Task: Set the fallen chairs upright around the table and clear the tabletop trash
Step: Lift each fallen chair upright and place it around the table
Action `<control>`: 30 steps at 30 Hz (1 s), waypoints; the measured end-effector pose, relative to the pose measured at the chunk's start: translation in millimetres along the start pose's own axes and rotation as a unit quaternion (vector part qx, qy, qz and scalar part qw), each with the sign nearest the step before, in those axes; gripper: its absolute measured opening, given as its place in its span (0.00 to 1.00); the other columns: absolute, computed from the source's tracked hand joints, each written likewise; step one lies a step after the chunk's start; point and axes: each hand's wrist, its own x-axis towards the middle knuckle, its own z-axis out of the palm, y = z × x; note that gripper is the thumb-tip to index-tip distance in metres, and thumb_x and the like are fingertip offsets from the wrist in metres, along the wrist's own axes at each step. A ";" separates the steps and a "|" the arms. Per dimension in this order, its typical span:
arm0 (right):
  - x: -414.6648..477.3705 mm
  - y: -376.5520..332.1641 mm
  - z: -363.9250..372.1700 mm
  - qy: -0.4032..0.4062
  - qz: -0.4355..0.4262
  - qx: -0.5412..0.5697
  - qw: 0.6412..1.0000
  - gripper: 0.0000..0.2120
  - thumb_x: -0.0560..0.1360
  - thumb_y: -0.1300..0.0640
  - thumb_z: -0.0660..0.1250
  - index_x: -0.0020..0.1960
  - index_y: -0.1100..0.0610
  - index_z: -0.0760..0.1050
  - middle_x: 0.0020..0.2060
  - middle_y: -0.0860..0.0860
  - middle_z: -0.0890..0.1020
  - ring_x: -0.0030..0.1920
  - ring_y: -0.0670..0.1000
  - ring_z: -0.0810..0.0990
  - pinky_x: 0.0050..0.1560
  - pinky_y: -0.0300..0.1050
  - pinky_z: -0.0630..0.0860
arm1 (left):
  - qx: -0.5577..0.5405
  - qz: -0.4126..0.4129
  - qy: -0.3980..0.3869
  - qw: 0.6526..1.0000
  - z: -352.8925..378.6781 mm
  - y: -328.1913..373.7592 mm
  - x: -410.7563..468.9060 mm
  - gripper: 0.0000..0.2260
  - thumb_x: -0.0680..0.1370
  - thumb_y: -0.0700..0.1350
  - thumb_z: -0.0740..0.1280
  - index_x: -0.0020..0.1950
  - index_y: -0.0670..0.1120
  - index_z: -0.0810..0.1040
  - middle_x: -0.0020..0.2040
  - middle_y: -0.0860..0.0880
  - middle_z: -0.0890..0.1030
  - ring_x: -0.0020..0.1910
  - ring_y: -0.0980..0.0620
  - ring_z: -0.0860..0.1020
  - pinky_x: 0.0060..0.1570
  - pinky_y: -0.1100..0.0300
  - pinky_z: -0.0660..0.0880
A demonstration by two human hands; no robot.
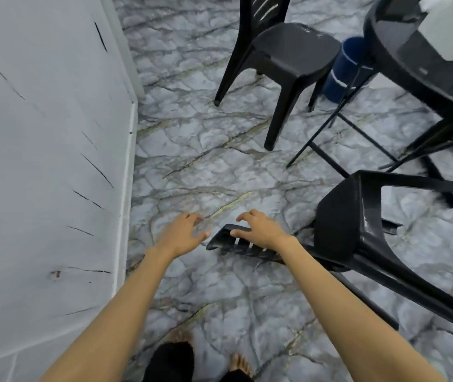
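Presently, the upright chair (294, 51) is done; the fallen chair (341, 224) and worktop (401, 51) trash (431, 4) are outstanding. The left grip (181, 232) is spread and empty; the right grip (261, 228) is spread over the backrest (228, 241), unclosed.

Floor (206, 166): grey marble-pattern surface with dark and yellowish veins. Wall (40, 133), left side: pale grey, several thin dark scratches, one brown chip (56, 274) low down. White trim strip (126, 188) along its edge. Blue bucket (343, 67) upright on the floor, white band near its base.
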 end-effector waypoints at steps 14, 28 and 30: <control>159.1 46.2 112.8 0.061 -0.168 -0.128 0.976 0.18 0.72 0.43 0.69 0.58 0.49 0.77 0.54 0.49 0.79 0.56 0.49 0.77 0.56 0.48 0.74 | -0.341 0.087 0.050 0.935 223.5 -158.2 138.5 0.17 0.71 0.54 0.71 0.58 0.65 0.72 0.59 0.58 0.76 0.57 0.70 0.73 0.59 0.64 0.67; 180.5 45.9 118.6 0.128 -0.183 -0.087 0.971 0.10 0.65 0.48 0.76 0.44 0.52 0.85 0.40 0.48 0.86 0.41 0.39 0.80 0.43 0.36 0.74 | -0.670 0.154 0.022 0.726 297.9 -181.5 193.2 0.25 0.55 0.59 0.79 0.50 0.55 0.84 0.52 0.56 0.84 0.54 0.60 0.80 0.49 0.68 0.76; 181.6 46.6 118.7 0.128 -0.188 -0.090 0.970 0.10 0.65 0.49 0.77 0.43 0.52 0.85 0.39 0.49 0.86 0.42 0.42 0.81 0.47 0.41 0.76 | -0.679 0.159 0.022 0.717 297.6 -179.4 193.0 0.25 0.55 0.59 0.79 0.50 0.54 0.84 0.52 0.55 0.84 0.54 0.59 0.81 0.48 0.68 0.77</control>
